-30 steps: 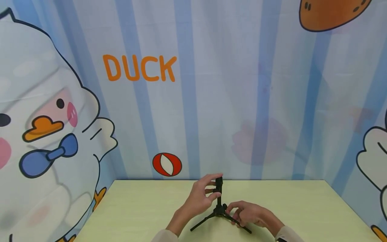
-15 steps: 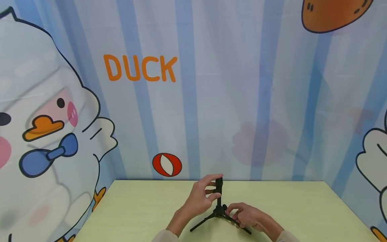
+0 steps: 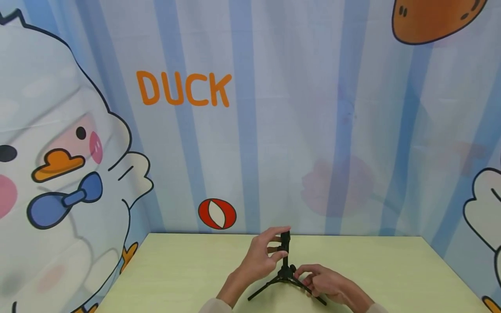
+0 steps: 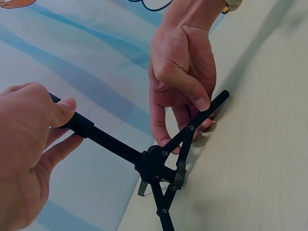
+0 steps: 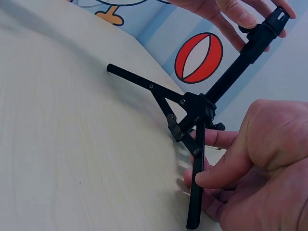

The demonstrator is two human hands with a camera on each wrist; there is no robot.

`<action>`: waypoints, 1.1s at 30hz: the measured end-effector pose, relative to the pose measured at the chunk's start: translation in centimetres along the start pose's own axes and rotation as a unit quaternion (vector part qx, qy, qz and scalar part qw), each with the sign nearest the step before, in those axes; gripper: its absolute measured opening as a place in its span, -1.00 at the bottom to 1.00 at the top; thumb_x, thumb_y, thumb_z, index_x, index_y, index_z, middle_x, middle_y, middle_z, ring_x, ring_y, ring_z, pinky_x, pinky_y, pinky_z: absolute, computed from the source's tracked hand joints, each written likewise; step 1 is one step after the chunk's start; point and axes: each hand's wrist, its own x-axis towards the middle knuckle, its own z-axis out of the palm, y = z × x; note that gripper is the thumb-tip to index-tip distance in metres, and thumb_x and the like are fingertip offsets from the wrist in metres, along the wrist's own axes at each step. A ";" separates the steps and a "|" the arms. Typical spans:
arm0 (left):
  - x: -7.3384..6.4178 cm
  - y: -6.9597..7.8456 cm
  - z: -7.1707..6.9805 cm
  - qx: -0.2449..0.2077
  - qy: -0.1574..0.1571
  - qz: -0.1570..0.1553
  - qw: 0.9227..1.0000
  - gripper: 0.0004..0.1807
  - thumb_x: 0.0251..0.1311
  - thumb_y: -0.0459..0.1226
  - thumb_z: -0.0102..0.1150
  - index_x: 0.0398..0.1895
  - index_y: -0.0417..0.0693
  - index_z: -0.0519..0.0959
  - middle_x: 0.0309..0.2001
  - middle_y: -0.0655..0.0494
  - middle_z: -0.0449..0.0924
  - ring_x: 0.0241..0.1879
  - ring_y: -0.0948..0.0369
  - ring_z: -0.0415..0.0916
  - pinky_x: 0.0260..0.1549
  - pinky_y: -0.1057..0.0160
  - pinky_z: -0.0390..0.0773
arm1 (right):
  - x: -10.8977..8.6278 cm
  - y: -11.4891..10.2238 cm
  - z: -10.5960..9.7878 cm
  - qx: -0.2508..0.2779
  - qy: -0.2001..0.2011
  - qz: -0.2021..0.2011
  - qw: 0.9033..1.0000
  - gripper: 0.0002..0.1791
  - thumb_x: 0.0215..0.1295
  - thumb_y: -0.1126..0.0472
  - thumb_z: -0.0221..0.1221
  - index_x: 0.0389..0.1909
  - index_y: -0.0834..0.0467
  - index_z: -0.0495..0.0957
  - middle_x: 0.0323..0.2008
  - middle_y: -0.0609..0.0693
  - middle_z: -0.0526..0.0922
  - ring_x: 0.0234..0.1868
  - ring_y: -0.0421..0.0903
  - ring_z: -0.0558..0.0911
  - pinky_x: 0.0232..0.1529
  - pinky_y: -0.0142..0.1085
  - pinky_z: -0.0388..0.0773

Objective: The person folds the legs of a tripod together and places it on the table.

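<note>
A small black tripod (image 3: 286,273) stands upright on the table, its legs spread and its column pointing up. My left hand (image 3: 258,257) holds the top of the column, thumb on the near side and index finger over the upper end. Lower down on the right, my right hand (image 3: 326,282) pinches one leg (image 5: 195,204) between thumb and fingers. Its index finger reaches toward the hub (image 4: 153,161), where a small knob (image 5: 219,126) sticks out. Hinged braces (image 4: 184,149) join the legs to the lower hub. Another leg (image 5: 127,74) slants outward, untouched by either hand.
The pale yellow-green table (image 3: 188,265) runs back to a blue-striped curtain (image 3: 289,130) hanging at its far edge. Printed on the curtain are a large duck, the word DUCK and a red and white ball (image 3: 217,214).
The head view has shifted slightly. Both hands keep their places on the tripod, with only small movement of the right hand's fingers along the leg.
</note>
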 end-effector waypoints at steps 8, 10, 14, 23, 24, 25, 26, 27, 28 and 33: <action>0.1 0.1 0.1 -0.001 -0.005 -0.006 1.000 -0.28 0.31 -0.55 0.29 0.47 0.17 0.45 0.37 0.04 0.48 0.19 0.03 0.58 0.04 0.26 0.66 | -0.5 0.0 -0.1 0.003 0.001 -0.003 1.000 -0.30 -0.07 0.72 -0.15 0.12 0.29 0.57 -0.20 0.09 0.54 -0.31 -0.08 0.44 -0.16 -0.25 0.59; 0.1 0.2 0.1 -0.002 -0.007 -0.009 1.000 -0.28 0.31 -0.54 0.29 0.47 0.18 0.45 0.37 0.02 0.48 0.20 0.03 0.58 0.04 0.27 0.66 | -0.7 -0.2 -0.1 -0.008 0.004 -0.001 1.000 -0.30 -0.06 0.72 -0.12 0.15 0.32 0.55 -0.17 0.12 0.55 -0.27 -0.06 0.47 -0.14 -0.24 0.62; 0.1 0.2 0.0 0.000 -0.009 -0.009 1.000 -0.28 0.31 -0.54 0.30 0.47 0.17 0.45 0.37 0.02 0.47 0.20 0.04 0.58 0.04 0.29 0.65 | -0.7 -0.3 -0.3 -0.009 0.002 0.012 1.000 -0.27 -0.07 0.72 -0.11 0.20 0.33 0.56 -0.18 0.14 0.56 -0.26 -0.03 0.55 -0.18 -0.26 0.63; -0.1 0.2 -0.2 0.005 -0.013 -0.013 1.000 -0.27 0.31 -0.53 0.31 0.47 0.19 0.44 0.38 0.07 0.46 0.20 0.06 0.58 0.03 0.27 0.67 | -0.4 -0.3 -0.8 0.035 -0.046 0.022 0.998 -0.23 -0.04 0.71 -0.09 0.28 0.31 0.53 -0.24 0.06 0.63 -0.28 -0.08 0.63 -0.17 -0.32 0.63; -0.1 0.2 -0.3 0.005 -0.015 -0.013 1.000 -0.27 0.31 -0.53 0.31 0.48 0.19 0.44 0.39 0.07 0.45 0.21 0.06 0.58 0.03 0.27 0.67 | -0.4 -0.2 -0.8 0.043 -0.052 0.023 0.997 -0.22 -0.05 0.71 -0.09 0.29 0.30 0.53 -0.25 0.05 0.63 -0.27 -0.09 0.63 -0.16 -0.32 0.63; -0.1 0.2 -0.3 0.004 -0.016 -0.013 1.000 -0.27 0.31 -0.53 0.30 0.48 0.19 0.44 0.39 0.07 0.45 0.21 0.06 0.58 0.03 0.27 0.67 | -0.4 -0.2 -0.9 0.049 -0.056 0.024 0.997 -0.21 -0.06 0.71 -0.09 0.29 0.29 0.53 -0.26 0.03 0.62 -0.28 -0.09 0.63 -0.15 -0.33 0.64; -0.1 0.2 -0.3 0.004 -0.017 -0.013 1.000 -0.28 0.32 -0.53 0.30 0.48 0.19 0.44 0.39 0.08 0.45 0.21 0.06 0.57 0.03 0.27 0.67 | -0.3 -0.2 -0.9 0.054 -0.061 0.025 0.996 -0.20 -0.08 0.72 -0.10 0.29 0.29 0.53 -0.26 0.02 0.61 -0.28 -0.09 0.62 -0.14 -0.33 0.64; -0.1 0.2 -0.3 0.004 -0.018 -0.013 1.000 -0.28 0.32 -0.53 0.30 0.48 0.19 0.44 0.39 0.08 0.44 0.22 0.06 0.57 0.03 0.28 0.67 | -0.3 -0.1 -1.0 0.058 -0.063 0.026 0.996 -0.19 -0.09 0.72 -0.10 0.28 0.28 0.53 -0.27 0.01 0.60 -0.28 -0.09 0.62 -0.14 -0.34 0.64; -0.1 0.3 -0.3 0.005 -0.019 -0.013 1.000 -0.28 0.32 -0.53 0.29 0.48 0.19 0.44 0.39 0.08 0.44 0.22 0.06 0.57 0.03 0.28 0.66 | -0.3 -0.1 -1.0 0.060 -0.066 0.026 0.996 -0.19 -0.09 0.72 -0.10 0.28 0.27 0.53 -0.28 0.01 0.58 -0.28 -0.09 0.62 -0.13 -0.34 0.63; 0.0 0.4 -0.3 0.006 -0.020 -0.011 1.000 -0.28 0.31 -0.53 0.30 0.48 0.17 0.44 0.39 0.09 0.44 0.22 0.07 0.57 0.02 0.29 0.66 | -0.3 0.0 -1.1 0.072 -0.079 0.024 0.994 -0.21 -0.06 0.74 -0.09 0.30 0.31 0.49 -0.19 0.09 0.66 -0.28 -0.09 0.66 -0.09 -0.29 0.66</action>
